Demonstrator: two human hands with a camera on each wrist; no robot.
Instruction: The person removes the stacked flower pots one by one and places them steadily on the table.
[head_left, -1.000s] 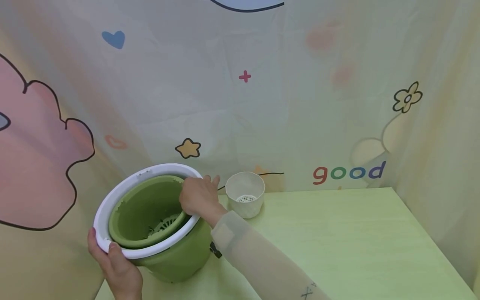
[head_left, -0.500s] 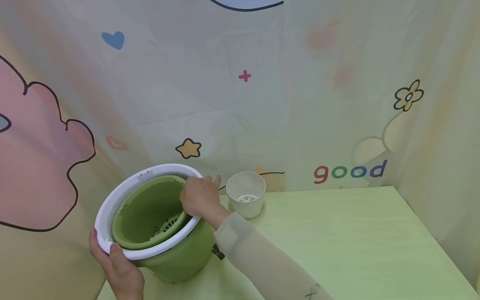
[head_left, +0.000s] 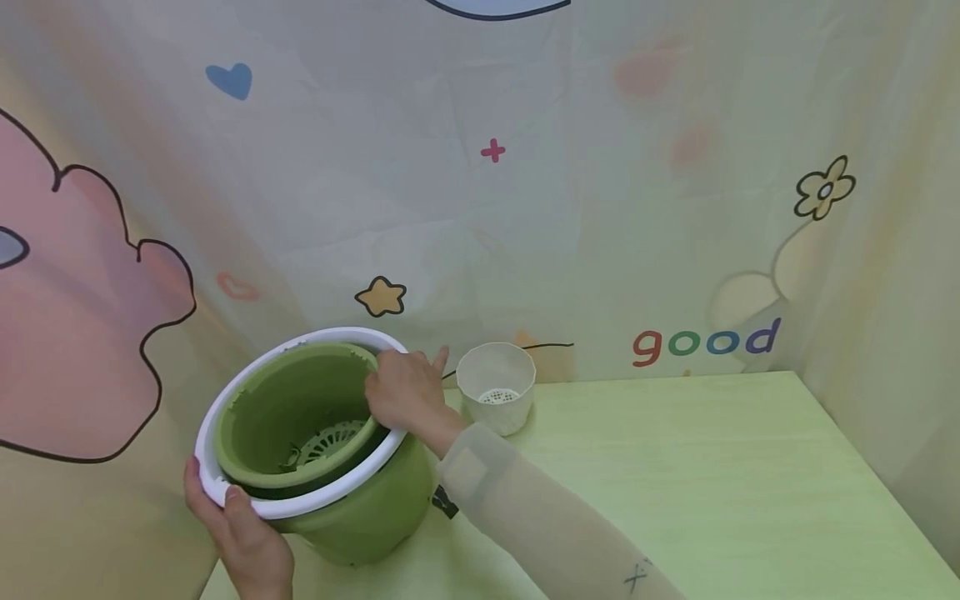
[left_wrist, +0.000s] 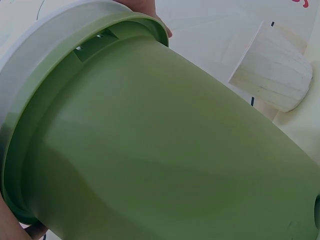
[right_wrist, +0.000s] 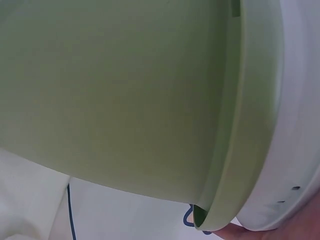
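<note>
A green flower pot [head_left: 367,521] with a broad white rim [head_left: 330,335] leans over, its mouth facing me, at the left in the head view. Inside it sits a smaller green flower pot [head_left: 281,417] with a slotted bottom. My left hand [head_left: 247,537] grips the white rim at its near left, thumb on top and fingers beneath. Opposite, my right hand [head_left: 408,387] curls over the right edge of the inner pot and holds its rim. The outer pot's side [left_wrist: 160,130] fills most of the left wrist view; the outer pot [right_wrist: 125,100] also dominates the right wrist view.
A small white pot [head_left: 497,375] with a perforated bottom stands upright at the table's back edge, just right of my right hand. A black piece [head_left: 445,502] shows beside the green pot's lower right. The pale green table [head_left: 675,475] meets a printed cloth backdrop [head_left: 585,208].
The inner pot has shifted and tilted inside the outer one; more of its slotted bottom shows and the dark gap along its near side is wider. Both hands keep their holds.
</note>
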